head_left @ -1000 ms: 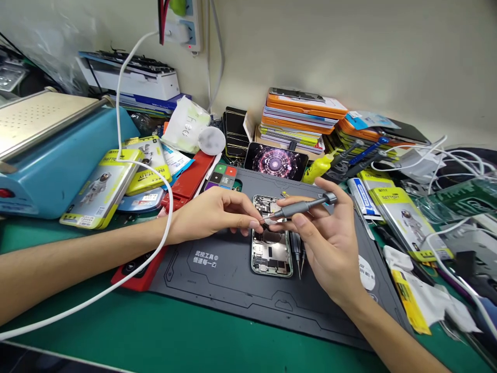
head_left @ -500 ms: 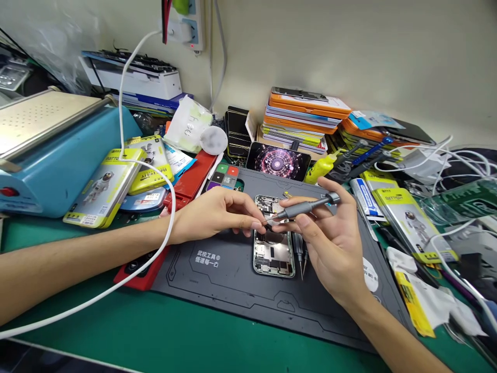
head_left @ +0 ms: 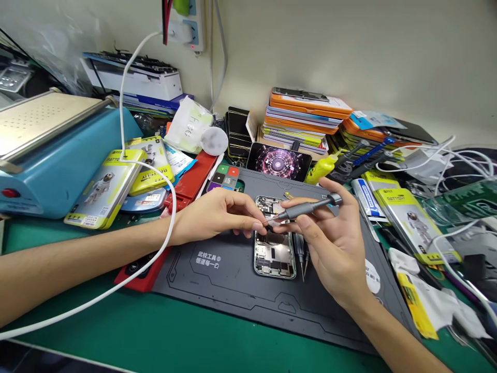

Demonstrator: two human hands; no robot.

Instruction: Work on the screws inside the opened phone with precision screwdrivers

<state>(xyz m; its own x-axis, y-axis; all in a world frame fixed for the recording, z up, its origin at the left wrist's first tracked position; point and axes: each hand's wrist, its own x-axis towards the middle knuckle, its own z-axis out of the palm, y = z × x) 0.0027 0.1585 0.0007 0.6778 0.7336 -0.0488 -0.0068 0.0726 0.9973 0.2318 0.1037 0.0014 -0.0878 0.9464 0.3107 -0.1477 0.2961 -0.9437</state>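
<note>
An opened phone body (head_left: 275, 254), its insides showing, lies on a dark grey work mat (head_left: 221, 280). My right hand (head_left: 330, 248) grips a slim grey screwdriver (head_left: 306, 207) whose tip points left, just above the phone's upper half. My left hand (head_left: 217, 215) reaches in from the left with fingertips pinched together right at the driver's tip; what they pinch is too small to name. Two more screwdrivers (head_left: 302, 256) lie on the mat beside the phone's right edge.
A lit phone (head_left: 278, 161) leans at the mat's back edge beside a yellow bottle (head_left: 320, 168). Stacked orange boxes (head_left: 306, 116), yellow battery packs (head_left: 104, 186), a blue machine (head_left: 54, 150), a red tray (head_left: 186, 186) and a white cable (head_left: 166, 217) crowd the green bench.
The view has drifted slightly. Both hands hold the same pose over the phone, with the driver tip still at my left fingertips.
</note>
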